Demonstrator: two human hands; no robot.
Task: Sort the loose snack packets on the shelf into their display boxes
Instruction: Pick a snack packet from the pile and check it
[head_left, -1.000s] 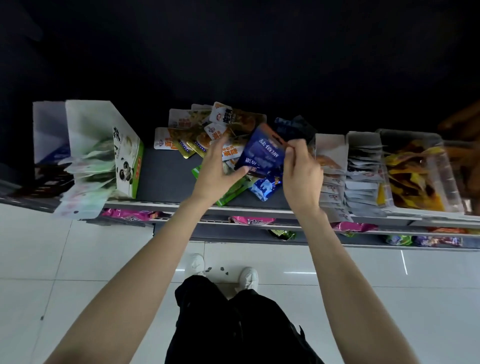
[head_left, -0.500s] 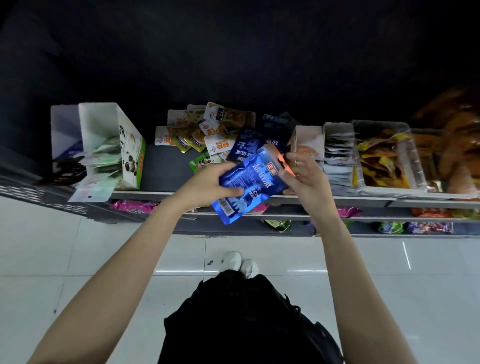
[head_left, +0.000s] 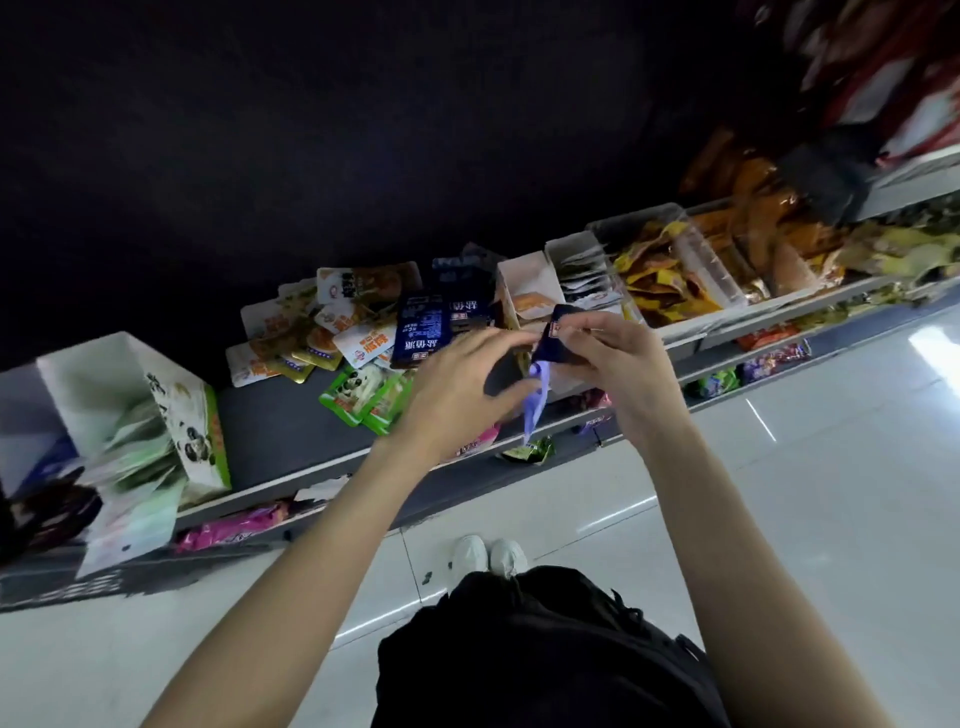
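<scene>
Both hands hold blue snack packets (head_left: 551, 347) just in front of the shelf (head_left: 270, 431): right hand (head_left: 608, 358) pinching their top edge, left hand (head_left: 462, 384) gripping beside, probably squaring them for boxing.

Bare dark shelf (head_left: 270, 421) between the panda display box (head_left: 171, 415) on your left and the loose packet heap (head_left: 343, 322): a hand passes there. Green packets (head_left: 363, 392) lie at the heap's front edge. To your right the white display boxes (head_left: 566, 275) and the clear bin (head_left: 675, 260) stand side by side (tops open).
</scene>
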